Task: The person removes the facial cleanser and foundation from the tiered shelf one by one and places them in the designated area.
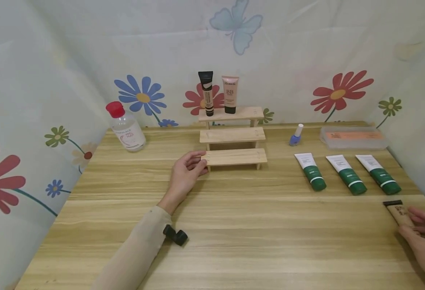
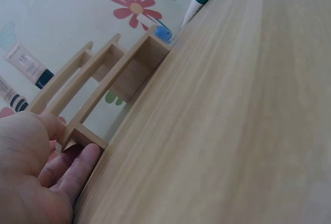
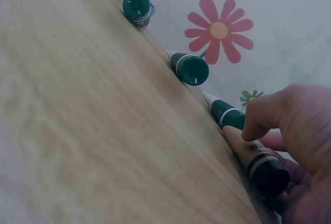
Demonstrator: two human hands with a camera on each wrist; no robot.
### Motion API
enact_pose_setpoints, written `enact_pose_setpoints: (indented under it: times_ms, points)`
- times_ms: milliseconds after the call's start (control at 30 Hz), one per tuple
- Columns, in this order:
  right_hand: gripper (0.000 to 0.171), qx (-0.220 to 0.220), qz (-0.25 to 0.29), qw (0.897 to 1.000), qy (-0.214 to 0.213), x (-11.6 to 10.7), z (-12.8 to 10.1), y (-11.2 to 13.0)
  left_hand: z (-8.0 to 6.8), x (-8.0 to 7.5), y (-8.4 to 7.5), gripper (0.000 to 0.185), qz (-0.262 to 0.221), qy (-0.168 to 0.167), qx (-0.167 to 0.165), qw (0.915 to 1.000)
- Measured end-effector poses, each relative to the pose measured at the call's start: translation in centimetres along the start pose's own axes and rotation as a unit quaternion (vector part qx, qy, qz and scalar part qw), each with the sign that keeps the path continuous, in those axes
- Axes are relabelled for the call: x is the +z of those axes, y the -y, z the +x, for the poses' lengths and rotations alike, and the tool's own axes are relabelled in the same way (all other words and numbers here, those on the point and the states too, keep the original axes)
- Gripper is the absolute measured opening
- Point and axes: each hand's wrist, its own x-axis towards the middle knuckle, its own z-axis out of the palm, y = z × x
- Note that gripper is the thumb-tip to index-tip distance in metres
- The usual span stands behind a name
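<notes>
My left hand (image 1: 186, 173) grips the left end of the lowest step of a three-tier wooden display stand (image 1: 234, 157), thumb above and fingers below in the left wrist view. On its top tier a black and beige tube (image 1: 207, 94) and a pink BB cream tube (image 1: 230, 94) stand upright on their caps. At the far right of the table, my right hand (image 1: 424, 233) holds a beige cosmetic tube (image 1: 400, 214) between thumb and fingers. Its black cap (image 3: 271, 180) points back toward the wrist in the right wrist view, with the tube close over the wood.
Behind the right hand, green and white tubes (image 1: 350, 176) lie in a row of three. Farther back are a blue nail polish bottle (image 1: 295, 139) and a translucent flat case (image 1: 353, 138). A clear bottle with red cap (image 1: 130, 133) stands at the back left. Flowered cloth (image 1: 285, 60) hangs behind.
</notes>
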Motion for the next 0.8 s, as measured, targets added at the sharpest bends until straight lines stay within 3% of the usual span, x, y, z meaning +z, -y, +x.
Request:
enact_pose_setpoints:
  times_ms: [600,800]
  points:
    - [0.061,-0.004,0.055,0.998,-0.021,-0.1,-0.4,0.7,0.0,-0.3,-0.1,0.031,0.004,0.001,0.001,1.0]
    - [0.065,0.056,0.032,0.998,-0.023,-0.3,-0.6,1.6,0.0,-0.1,-0.1,0.032,0.004,0.007,0.002,1.0]
